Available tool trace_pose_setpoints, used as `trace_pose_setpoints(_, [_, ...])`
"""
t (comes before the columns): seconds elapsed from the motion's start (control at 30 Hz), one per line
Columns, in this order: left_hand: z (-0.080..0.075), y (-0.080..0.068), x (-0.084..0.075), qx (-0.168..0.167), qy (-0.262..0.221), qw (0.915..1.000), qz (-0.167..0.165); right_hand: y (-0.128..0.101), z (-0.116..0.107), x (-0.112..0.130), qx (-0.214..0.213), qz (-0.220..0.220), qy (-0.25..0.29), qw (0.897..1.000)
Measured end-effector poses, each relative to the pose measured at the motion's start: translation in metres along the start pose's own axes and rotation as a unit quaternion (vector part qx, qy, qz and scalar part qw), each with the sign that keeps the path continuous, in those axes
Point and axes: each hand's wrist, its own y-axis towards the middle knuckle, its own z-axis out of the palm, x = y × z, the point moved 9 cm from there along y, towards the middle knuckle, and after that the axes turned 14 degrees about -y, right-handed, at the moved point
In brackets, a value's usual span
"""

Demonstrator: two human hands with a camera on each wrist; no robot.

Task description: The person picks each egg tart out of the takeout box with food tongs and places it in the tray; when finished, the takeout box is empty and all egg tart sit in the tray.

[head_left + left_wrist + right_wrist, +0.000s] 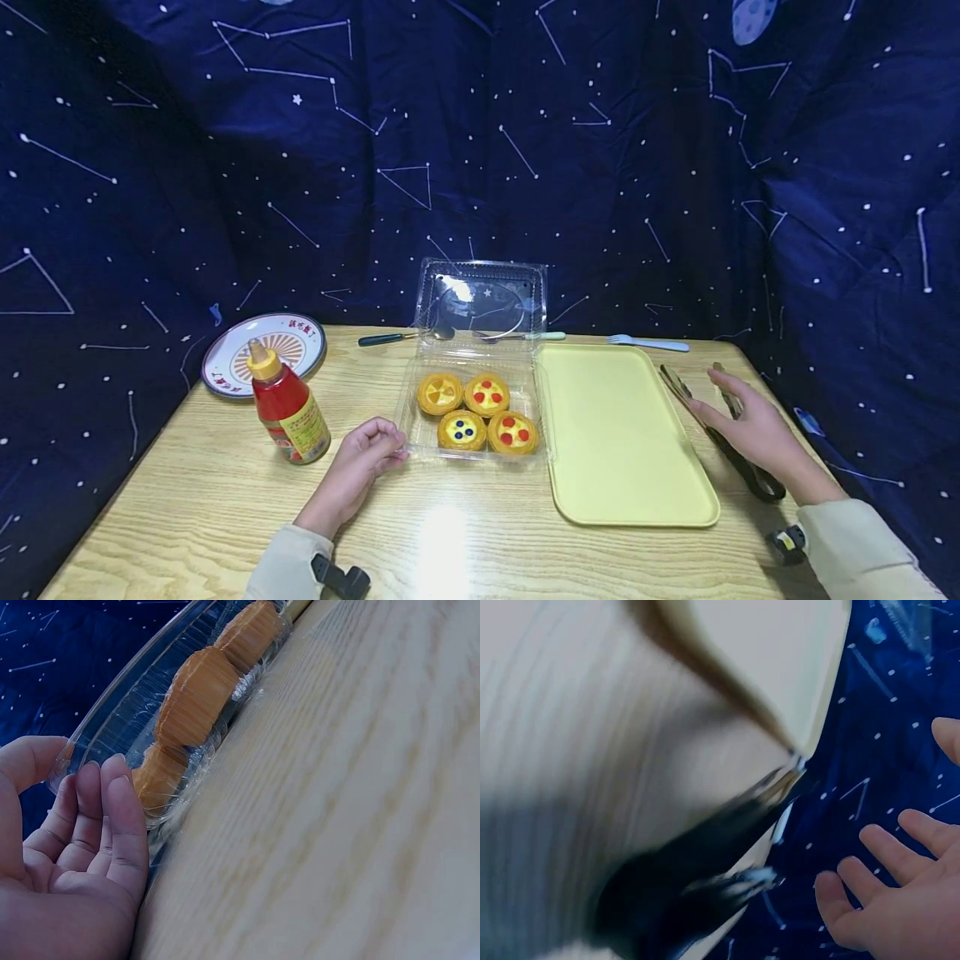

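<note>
My left hand (367, 454) pinches the near left corner of a clear plastic clamshell box (420, 429) between thumb and fingers. The box's lid (480, 304) stands raised at the back. Several egg tarts lie inside: two with red dots, a blue-dotted tart (461, 431) and a tart with orange wedges (439, 393). In the left wrist view the tarts' ridged sides (196, 697) show through the plastic. Over a pair of tongs (750, 473) with black handles is my right hand (757, 429), fingers extended and holding nothing. It partly covers the tongs in the head view.
A pale yellow tray (630, 442) lies between box and tongs. To the left stand a red sauce bottle (292, 412) with a yellow cap and a patterned plate (225, 362). A dark-handled spoon (386, 339) and a blue fork (652, 343) lie along the back edge.
</note>
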Motion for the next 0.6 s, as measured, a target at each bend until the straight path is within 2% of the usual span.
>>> trace_pose_setpoints(0.2, [0.000,0.000,0.000,-0.010,-0.005,0.9999,-0.005,-0.003,-0.005,-0.021,-0.030,-0.010,-0.025,0.999])
trace_pose_setpoints(0.4, [0.000,0.000,0.000,-0.009,-0.005,0.9999,-0.005,-0.007,0.008,-0.047,0.005,0.024,-0.071,0.997])
trace_pose_setpoints(0.6, [0.001,0.000,-0.001,0.003,-0.004,1.0000,-0.003,-0.011,0.025,-0.056,0.047,0.033,-0.092,0.994])
